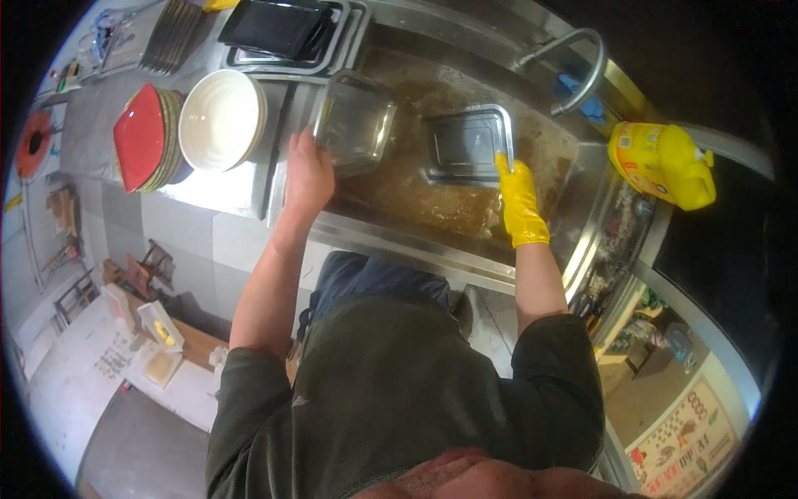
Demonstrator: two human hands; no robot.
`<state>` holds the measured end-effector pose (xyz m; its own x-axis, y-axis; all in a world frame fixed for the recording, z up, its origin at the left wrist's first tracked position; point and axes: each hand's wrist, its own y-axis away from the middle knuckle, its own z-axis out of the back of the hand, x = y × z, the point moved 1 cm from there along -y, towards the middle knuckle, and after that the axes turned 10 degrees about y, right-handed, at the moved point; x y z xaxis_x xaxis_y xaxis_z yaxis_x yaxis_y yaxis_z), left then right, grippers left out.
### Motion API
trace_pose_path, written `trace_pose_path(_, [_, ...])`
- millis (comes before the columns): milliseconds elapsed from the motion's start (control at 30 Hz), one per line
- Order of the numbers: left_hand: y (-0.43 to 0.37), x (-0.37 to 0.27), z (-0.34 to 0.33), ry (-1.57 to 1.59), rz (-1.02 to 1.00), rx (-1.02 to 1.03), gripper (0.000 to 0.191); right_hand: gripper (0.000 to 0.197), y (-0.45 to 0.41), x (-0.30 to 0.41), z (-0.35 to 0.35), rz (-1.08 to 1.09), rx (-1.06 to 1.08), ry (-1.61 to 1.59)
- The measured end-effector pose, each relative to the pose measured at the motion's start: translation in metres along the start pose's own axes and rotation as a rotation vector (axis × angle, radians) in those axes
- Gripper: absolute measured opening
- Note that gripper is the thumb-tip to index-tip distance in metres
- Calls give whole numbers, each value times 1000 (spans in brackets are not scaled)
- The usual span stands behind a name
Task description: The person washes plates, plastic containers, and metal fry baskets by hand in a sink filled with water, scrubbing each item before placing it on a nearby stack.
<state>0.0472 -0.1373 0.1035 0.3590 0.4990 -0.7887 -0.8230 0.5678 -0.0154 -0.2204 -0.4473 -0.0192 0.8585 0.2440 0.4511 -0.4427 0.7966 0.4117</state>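
In my right hand [521,203], which wears a yellow rubber glove, is the near right corner of a rectangular metal tray [464,146], held over the sink. My bare left hand [310,171] grips the near left edge of a deep, clear rectangular container [355,121] at the sink's left rim. Brownish, murky water or residue covers the wide stainless steel sink basin [436,215] below both. Left of my left hand stand stacked white bowls [219,120] and a stack of plates with a red one [142,138] on top.
Black trays [271,28] lie on metal trays at the back left, beyond the steel counter [87,134]. A curved metal faucet [601,62] rises at the back right. A yellow plastic jug [661,165] lies on the right ledge near a blue cloth [583,100].
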Motion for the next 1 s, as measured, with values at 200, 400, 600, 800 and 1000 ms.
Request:
trace_pose_path(200, [9,8,1,12,9,-18,40,59,2,-66,-9,-218,11,-93])
trace_pose_path(400, [15,22,-20,105,202,-80,33,55,3,-66,-91,-478,172,-560])
trace_pose_path(600, [23,38,-36,204,283,-75,28,43,24,21,-24,-117,-196,-229])
trace_pose_path(800, [19,3,-49,621,458,-18,34,37,69,63,92,283,-744,758])
trace_pose_path(1000, [22,23,-113,955,564,24,36,31,84,47,98,296,-886,651])
